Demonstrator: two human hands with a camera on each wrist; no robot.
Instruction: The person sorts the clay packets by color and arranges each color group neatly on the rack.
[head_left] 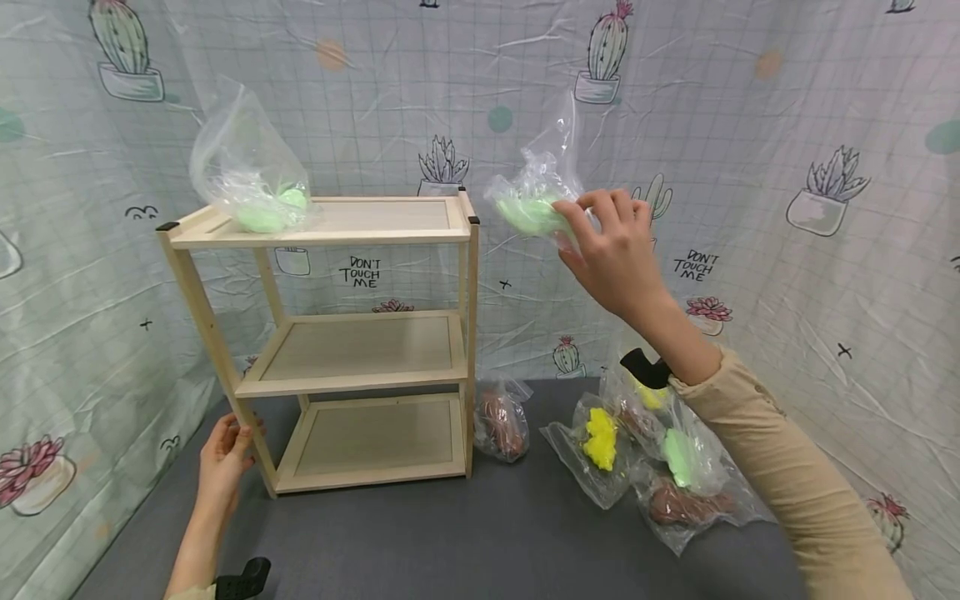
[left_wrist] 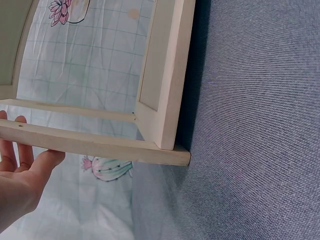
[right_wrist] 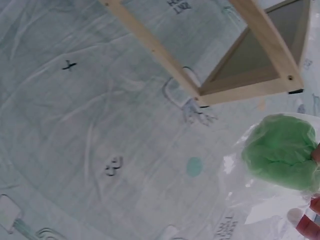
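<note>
My right hand (head_left: 617, 250) is raised to the right of a wooden shelf rack (head_left: 352, 386). Between thumb and fingers it pinches a clear plastic bag with a light green soft lump (head_left: 527, 213) inside; the same green lump (right_wrist: 280, 152) shows close up in the right wrist view. Low on the rack's front left leg (left_wrist: 100, 143), my left hand (head_left: 220, 462) holds the wood, fingers behind it and thumb in front. A second clear bag with green contents (head_left: 264, 215) sits at the left end of the top shelf.
A bag with reddish-brown contents (head_left: 504, 423) lies beside the rack's right leg. Further right, several bags are heaped on the dark grey table (head_left: 465, 542), among them yellow (head_left: 600, 439), green (head_left: 678, 457) and brown (head_left: 686, 502) ones. A cactus-print curtain (head_left: 825, 275) surrounds the table.
</note>
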